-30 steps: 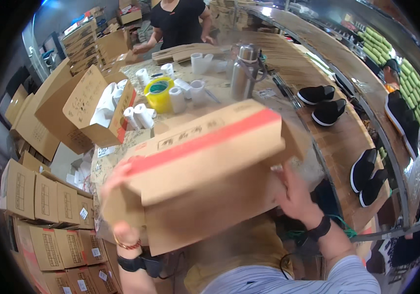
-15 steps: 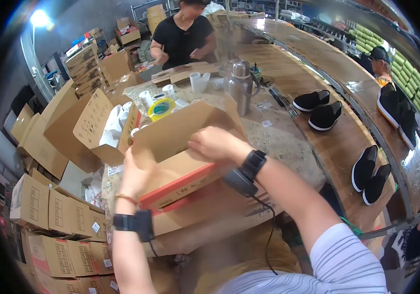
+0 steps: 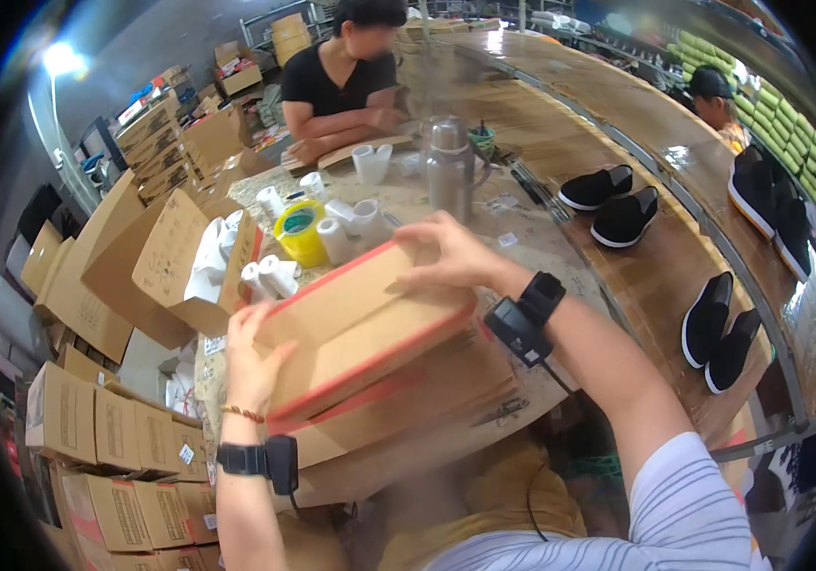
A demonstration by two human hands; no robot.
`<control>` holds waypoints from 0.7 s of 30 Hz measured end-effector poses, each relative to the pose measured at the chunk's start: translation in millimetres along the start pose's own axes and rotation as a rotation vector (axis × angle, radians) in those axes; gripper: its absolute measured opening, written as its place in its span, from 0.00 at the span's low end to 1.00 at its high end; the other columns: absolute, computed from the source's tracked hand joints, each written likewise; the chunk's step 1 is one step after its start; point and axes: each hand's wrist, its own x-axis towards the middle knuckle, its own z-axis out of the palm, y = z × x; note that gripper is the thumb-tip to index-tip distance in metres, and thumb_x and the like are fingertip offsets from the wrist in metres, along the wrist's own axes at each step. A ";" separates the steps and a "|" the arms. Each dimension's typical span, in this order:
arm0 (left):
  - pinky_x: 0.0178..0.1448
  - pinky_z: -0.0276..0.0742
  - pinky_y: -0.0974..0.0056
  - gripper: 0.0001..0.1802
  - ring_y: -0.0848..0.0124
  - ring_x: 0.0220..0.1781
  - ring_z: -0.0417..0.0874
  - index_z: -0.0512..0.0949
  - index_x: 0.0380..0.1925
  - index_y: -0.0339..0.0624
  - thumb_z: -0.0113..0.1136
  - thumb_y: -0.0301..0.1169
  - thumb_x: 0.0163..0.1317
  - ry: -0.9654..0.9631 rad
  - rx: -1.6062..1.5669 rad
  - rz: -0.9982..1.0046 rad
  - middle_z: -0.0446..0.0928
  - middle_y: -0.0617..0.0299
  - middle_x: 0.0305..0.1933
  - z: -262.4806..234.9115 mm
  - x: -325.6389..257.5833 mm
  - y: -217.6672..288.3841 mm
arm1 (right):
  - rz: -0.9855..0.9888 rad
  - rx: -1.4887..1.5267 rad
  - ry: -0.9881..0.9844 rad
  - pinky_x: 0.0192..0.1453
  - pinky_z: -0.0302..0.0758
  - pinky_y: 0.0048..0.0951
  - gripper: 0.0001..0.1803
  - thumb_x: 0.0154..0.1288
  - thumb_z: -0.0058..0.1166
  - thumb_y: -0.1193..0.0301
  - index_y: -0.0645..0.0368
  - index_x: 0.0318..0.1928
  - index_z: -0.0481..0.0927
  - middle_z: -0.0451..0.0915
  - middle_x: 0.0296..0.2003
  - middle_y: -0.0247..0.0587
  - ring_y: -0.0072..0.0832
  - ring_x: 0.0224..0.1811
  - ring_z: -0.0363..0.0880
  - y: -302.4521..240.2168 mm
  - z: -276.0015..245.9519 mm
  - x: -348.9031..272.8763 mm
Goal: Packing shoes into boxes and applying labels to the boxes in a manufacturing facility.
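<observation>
- Since half a second ago, I see the flat brown cardboard box lid with a red rim [image 3: 355, 324] has come down from its raised tilt and now sits slanted over the matching red-striped cardboard box [image 3: 408, 400] beneath it, on the speckled stone surface [image 3: 531, 224].
- My left hand [image 3: 251, 357] has shifted to the lid's near-left corner; its fingers [image 3: 241, 319] are spread apart and pressed against the cardboard edge, the thumb on top.
- My right hand [image 3: 451, 252] lies flat on the lid's far corner, fingers [image 3: 417, 233] slightly apart and curled over the rim, pressing rather than gripping.
- Black wrist devices sit on both forearms, the right one [image 3: 522, 319] with a cable trailing off.
- Beyond the lid stand a yellow tape roll [image 3: 300, 231], white paper rolls [image 3: 341, 233] and a steel flask [image 3: 448, 167].
- At the left an open brown carton [image 3: 175, 262] holds white wrapping; closed brown cartons with small white labels [image 3: 94, 428] are stacked below it.
- Pairs of black slip-on shoes [image 3: 612, 200] rest on the wooden bench at the right.
- Another person in a black shirt [image 3: 341, 81] sits across the surface, arms folded on it.
</observation>
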 end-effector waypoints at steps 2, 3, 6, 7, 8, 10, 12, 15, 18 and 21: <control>0.59 0.67 0.58 0.39 0.57 0.57 0.69 0.72 0.56 0.45 0.73 0.26 0.38 -0.010 0.106 -0.051 0.69 0.55 0.51 0.4 2.2 34.3 | 0.042 -0.138 0.038 0.51 0.74 0.38 0.28 0.45 0.69 0.67 0.53 0.50 0.76 0.68 0.48 0.46 0.43 0.51 0.72 6.2 -2.0 -3.3; 0.59 0.67 0.58 0.40 0.57 0.56 0.69 0.70 0.57 0.45 0.72 0.25 0.37 -0.056 0.290 -0.080 0.69 0.54 0.51 -1.6 0.2 34.2 | -0.009 -0.142 0.087 0.50 0.75 0.39 0.27 0.46 0.69 0.67 0.53 0.49 0.76 0.68 0.47 0.46 0.43 0.49 0.73 3.1 3.9 -4.4; 0.60 0.65 0.59 0.38 0.55 0.55 0.70 0.70 0.58 0.45 0.69 0.23 0.41 0.060 0.271 -0.040 0.70 0.52 0.51 -12.2 -6.5 35.1 | -0.132 0.048 0.189 0.53 0.71 0.36 0.28 0.49 0.67 0.60 0.58 0.49 0.75 0.67 0.47 0.47 0.39 0.50 0.71 -1.6 4.5 -16.4; 0.62 0.64 0.57 0.35 0.54 0.56 0.69 0.69 0.59 0.44 0.66 0.26 0.46 0.069 0.180 -0.086 0.69 0.51 0.54 -26.3 -6.1 22.8 | -0.219 0.119 0.268 0.53 0.70 0.36 0.24 0.56 0.62 0.60 0.58 0.50 0.75 0.67 0.46 0.46 0.37 0.51 0.70 -1.3 3.1 -21.3; 0.63 0.62 0.56 0.32 0.53 0.58 0.69 0.69 0.59 0.44 0.63 0.28 0.51 0.074 0.088 -0.140 0.68 0.50 0.57 -36.8 -6.5 15.2 | -0.211 0.115 0.271 0.53 0.70 0.36 0.24 0.56 0.62 0.60 0.58 0.50 0.75 0.67 0.46 0.46 0.37 0.51 0.70 4.9 -1.0 -24.8; 0.65 0.59 0.53 0.29 0.52 0.60 0.67 0.68 0.60 0.44 0.58 0.30 0.55 -0.120 0.158 -0.172 0.66 0.49 0.60 -36.1 -2.3 25.1 | -0.137 0.469 0.190 0.54 0.70 0.36 0.21 0.62 0.56 0.60 0.59 0.51 0.75 0.67 0.46 0.46 0.36 0.52 0.70 30.4 -15.4 -34.2; 0.68 0.55 0.50 0.27 0.52 0.62 0.66 0.68 0.60 0.43 0.53 0.32 0.59 -0.295 0.251 -0.199 0.65 0.48 0.62 -19.3 -8.7 34.0 | -0.106 0.038 0.274 0.52 0.72 0.36 0.18 0.62 0.54 0.59 0.56 0.48 0.77 0.71 0.47 0.48 0.43 0.48 0.73 103.0 -16.3 -41.2; 0.70 0.48 0.44 0.27 0.50 0.64 0.63 0.68 0.60 0.41 0.49 0.34 0.59 -0.272 0.590 -0.003 0.62 0.46 0.65 36.1 -26.7 45.6 | 0.004 -0.517 0.331 0.54 0.71 0.44 0.15 0.58 0.54 0.64 0.56 0.45 0.80 0.71 0.49 0.59 0.51 0.51 0.72 195.9 -79.5 -56.4; 0.69 0.47 0.42 0.27 0.48 0.64 0.62 0.69 0.59 0.39 0.49 0.33 0.56 -0.258 0.514 -0.011 0.63 0.45 0.63 28.5 -26.1 56.4 | 0.215 -1.033 0.522 0.56 0.68 0.48 0.19 0.57 0.54 0.65 0.62 0.47 0.76 0.69 0.51 0.63 0.55 0.52 0.70 259.6 -156.7 -61.4; 0.68 0.51 0.49 0.29 0.48 0.63 0.62 0.67 0.59 0.34 0.48 0.33 0.56 -0.250 0.505 0.018 0.63 0.44 0.62 29.5 -18.8 63.2 | 0.708 -1.207 0.582 0.57 0.67 0.48 0.34 0.61 0.51 0.54 0.58 0.64 0.63 0.70 0.52 0.64 0.56 0.53 0.69 323.7 -216.3 -73.6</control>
